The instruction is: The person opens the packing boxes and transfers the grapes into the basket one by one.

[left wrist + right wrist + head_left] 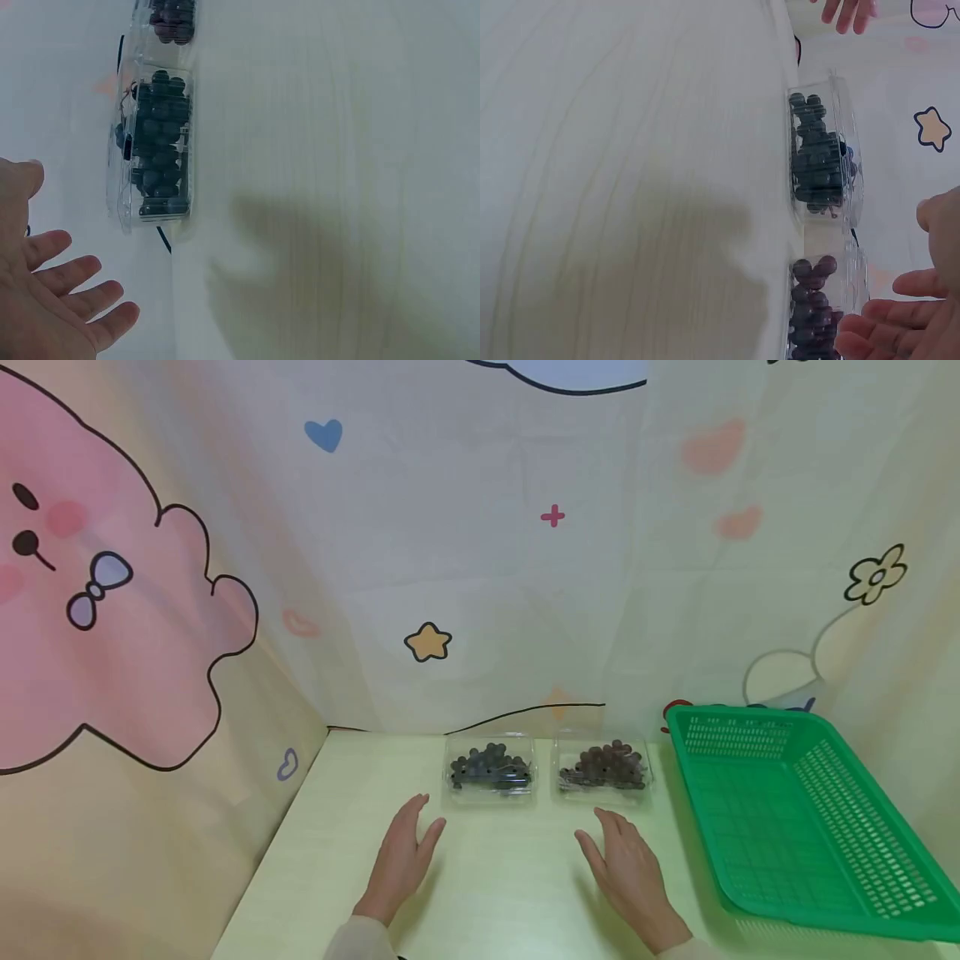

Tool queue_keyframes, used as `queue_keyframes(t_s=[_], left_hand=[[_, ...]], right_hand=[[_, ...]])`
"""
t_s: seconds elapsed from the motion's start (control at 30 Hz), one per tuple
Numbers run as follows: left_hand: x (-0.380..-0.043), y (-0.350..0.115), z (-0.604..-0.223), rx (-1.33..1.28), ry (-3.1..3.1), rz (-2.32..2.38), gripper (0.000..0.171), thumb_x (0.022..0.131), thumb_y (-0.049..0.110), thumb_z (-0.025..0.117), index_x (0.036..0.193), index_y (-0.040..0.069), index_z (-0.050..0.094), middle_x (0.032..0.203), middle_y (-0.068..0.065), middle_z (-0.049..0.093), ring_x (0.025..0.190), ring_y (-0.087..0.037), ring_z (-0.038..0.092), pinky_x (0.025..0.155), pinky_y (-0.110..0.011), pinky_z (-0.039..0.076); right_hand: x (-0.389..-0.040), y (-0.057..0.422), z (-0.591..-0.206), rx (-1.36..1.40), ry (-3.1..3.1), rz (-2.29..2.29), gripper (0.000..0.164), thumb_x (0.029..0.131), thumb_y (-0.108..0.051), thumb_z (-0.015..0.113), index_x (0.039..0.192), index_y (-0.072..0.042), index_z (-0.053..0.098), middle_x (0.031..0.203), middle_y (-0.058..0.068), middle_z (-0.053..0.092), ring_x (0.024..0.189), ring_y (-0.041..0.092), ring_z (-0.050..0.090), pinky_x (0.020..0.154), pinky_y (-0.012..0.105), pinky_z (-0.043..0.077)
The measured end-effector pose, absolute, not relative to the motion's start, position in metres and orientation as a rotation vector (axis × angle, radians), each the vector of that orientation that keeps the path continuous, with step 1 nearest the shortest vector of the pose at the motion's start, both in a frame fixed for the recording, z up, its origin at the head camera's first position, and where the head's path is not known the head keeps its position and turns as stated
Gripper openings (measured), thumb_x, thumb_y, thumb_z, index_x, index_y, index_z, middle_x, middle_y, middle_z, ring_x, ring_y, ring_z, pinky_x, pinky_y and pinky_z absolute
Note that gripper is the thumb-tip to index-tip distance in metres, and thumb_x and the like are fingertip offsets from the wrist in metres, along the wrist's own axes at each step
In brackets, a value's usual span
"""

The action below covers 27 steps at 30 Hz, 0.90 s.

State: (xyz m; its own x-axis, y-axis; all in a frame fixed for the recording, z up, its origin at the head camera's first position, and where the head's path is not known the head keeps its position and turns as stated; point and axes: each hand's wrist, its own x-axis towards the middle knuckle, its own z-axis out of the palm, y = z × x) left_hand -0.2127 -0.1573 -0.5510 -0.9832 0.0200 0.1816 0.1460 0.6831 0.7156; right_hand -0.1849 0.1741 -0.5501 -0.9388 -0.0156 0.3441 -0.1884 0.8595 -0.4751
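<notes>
Two clear plastic boxes stand side by side at the back of the table. Dark blue-black grapes (491,766) fill the left box (187,82); reddish-purple grapes (606,763) lie in the right box (564,748). My left hand (401,860) hovers in front of the left box, fingers extended and thumb apart, holding nothing. Over the table before the right box is my right hand (628,872), its fingers also extended and holding nothing. In the left wrist view the left palm (37,300) faces the camera. Neither hand touches a box.
A green plastic basket (705,827) with perforated walls stands at the table's right side. The pale wooden table (495,877) meets a printed cloth backdrop (487,568) behind the boxes, and more cloth hangs at the left and right.
</notes>
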Motion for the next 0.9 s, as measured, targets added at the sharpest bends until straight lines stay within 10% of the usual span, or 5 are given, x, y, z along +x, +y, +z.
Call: queue_keyframes(t_s=[0.33, 0.9], left_hand=[[-0.224, -0.151, -0.552, -0.027, -2.558, -1.422, 0.044, 0.106, 0.022, 0.061, 0.143, -0.001, 0.054, 0.14, -0.02, 0.059, 0.128, -0.038, 0.056, 0.103, -0.053, 0.048], [-0.25, -0.149, -0.559, 0.247, -2.397, -1.697, 0.035, 0.104, 0.015, 0.061, 0.131, -0.007, 0.062, 0.113, -0.017, 0.07, 0.103, -0.031, 0.069, 0.09, -0.044, 0.056]], right_hand=[[-0.198, 0.156, -0.544, 0.032, -2.673, 0.933, 0.044, 0.106, -0.034, 0.06, 0.13, 0.002, 0.065, 0.113, 0.015, 0.07, 0.086, 0.026, 0.069, 0.07, 0.049, 0.056], [-0.223, 0.139, -0.543, -0.127, -2.596, 1.289, 0.029, 0.104, -0.022, 0.063, 0.116, 0.003, 0.072, 0.099, 0.01, 0.074, 0.086, 0.024, 0.068, 0.071, 0.039, 0.056]])
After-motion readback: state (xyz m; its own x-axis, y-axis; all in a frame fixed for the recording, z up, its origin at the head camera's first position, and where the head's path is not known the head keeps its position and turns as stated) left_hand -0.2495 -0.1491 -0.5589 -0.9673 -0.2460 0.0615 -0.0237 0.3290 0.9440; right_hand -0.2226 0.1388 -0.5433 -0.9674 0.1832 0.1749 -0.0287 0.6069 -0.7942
